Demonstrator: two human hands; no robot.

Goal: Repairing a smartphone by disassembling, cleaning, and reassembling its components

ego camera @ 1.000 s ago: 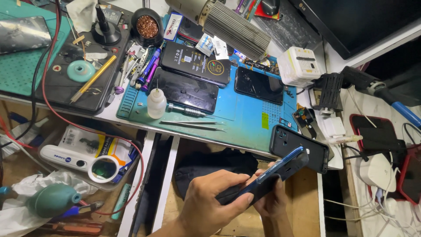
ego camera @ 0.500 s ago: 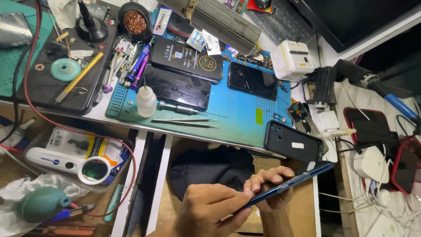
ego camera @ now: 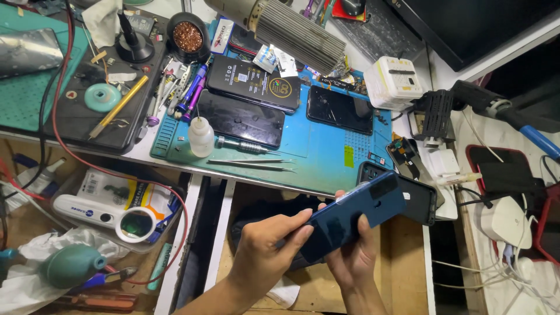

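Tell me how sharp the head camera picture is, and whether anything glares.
Head view: evenly lit and mostly sharp; the dark blue smartphone held by the left hand and right hand shows a pale sheen at its top edge; the straight bench edges bow slightly, suggesting wide-angle distortion.

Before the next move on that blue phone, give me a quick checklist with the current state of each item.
1. Both hands on the blue phone: ok. The left hand grips its lower end and the right hand supports it from beneath.
2. Phone held over the open drawer, off the mat: ok.
3. Phone's back cover faces up: ok. Screen side: cannot tell.
4. Tweezers within reach at the mat's front edge: ok.
5. Free spot on the mat near the front right: ok.
6. Black phone overhangs the bench edge beside the hands: not ok.
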